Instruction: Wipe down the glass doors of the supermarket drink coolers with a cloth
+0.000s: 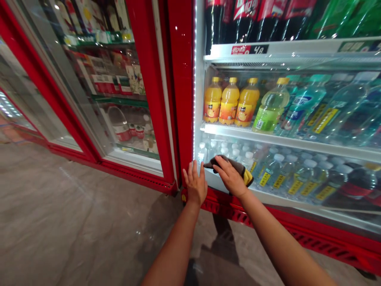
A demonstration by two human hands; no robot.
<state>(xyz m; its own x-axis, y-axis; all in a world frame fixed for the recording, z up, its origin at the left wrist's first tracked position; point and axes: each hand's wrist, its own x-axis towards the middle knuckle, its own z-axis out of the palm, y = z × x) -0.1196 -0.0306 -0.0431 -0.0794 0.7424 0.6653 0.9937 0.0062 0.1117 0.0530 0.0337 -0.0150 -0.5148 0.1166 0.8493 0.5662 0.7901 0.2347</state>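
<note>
I'd best press evenly through my right fingers (pixel 222 163), spread open over the cloth (pixel 239 167) low against the cooler (pixel 321 236), my left fingers (pixel 194 171) spread and empty near the red frame (pixel 182 103).

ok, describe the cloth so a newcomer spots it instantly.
Find the lit red-framed drinks fridge, picture right. At its lower left, the person's bare right hand lies on a dark grey fabric cloth. Unlike the clear plastic bottles behind it, it's opaque, with a yellow patch.
</note>
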